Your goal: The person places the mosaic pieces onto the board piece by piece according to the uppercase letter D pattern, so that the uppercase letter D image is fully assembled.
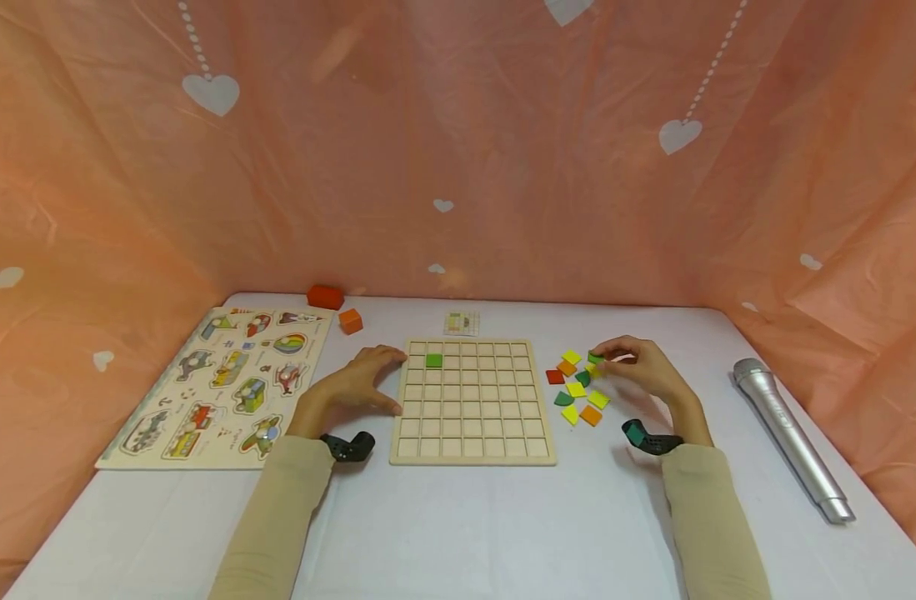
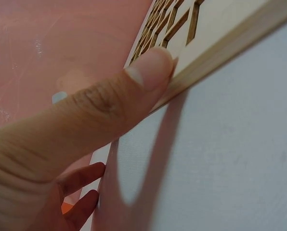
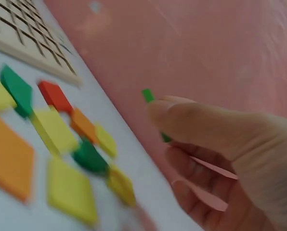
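A wooden grid board (image 1: 473,461) lies on the table between the hands, with a green square tile (image 1: 433,360) in one of its upper left cells. My left hand (image 1: 356,383) is at the board's left side, thumb and fingers spread apart. In the left wrist view the thumb (image 2: 150,70) rests on the board's edge. My right hand (image 1: 645,371) pinches a green tile (image 3: 147,95) between thumb and fingers, raised above the loose pieces. Below it lie several yellow squares (image 1: 576,389), orange squares (image 1: 591,415), a red square (image 1: 554,377) and dark green curved pieces (image 1: 563,399).
A picture puzzle board (image 1: 180,392) lies at the left. Behind it stand a red block (image 1: 326,297) and an orange cube (image 1: 350,322). A small pattern card (image 1: 462,323) lies beyond the grid board. A silver microphone (image 1: 791,437) lies at the right edge.
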`<state>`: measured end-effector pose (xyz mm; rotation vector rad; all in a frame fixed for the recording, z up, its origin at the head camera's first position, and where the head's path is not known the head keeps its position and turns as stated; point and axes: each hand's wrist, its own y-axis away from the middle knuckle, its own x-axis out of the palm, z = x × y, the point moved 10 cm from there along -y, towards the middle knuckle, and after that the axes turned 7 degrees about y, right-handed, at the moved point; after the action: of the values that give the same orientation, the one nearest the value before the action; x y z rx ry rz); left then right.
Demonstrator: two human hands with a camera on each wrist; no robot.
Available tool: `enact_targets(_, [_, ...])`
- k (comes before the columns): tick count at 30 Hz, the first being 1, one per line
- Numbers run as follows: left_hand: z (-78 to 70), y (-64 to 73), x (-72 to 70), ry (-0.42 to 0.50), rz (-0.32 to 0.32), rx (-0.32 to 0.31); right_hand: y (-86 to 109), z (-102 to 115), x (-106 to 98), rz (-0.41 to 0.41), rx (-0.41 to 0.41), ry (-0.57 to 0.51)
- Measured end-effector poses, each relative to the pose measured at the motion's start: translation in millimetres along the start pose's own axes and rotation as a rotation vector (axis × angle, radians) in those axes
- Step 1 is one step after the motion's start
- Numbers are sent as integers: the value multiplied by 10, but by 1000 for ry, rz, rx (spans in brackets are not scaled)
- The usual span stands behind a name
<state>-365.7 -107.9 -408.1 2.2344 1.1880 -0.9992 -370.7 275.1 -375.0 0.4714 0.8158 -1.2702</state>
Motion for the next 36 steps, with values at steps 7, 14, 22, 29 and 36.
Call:
enact_targets(7, [10,-26,25,-6,5,8,-212,566,223,-36,-165,-16])
enact_targets(14, [24,-19,14,7,-8,6,-476,1094,573,-67,-263,-58])
enact_targets(22, [37,-34,18,27,-12,2,-658,1417,1028,-43,-291,-59])
enact_targets(29, [36,-34,2,19,-10,-6,-738,1502,1265,-33,-278,-57])
enact_targets(36, [33,-33,-7,8,-13,13,-804,1454,1450,-34,-190,-9])
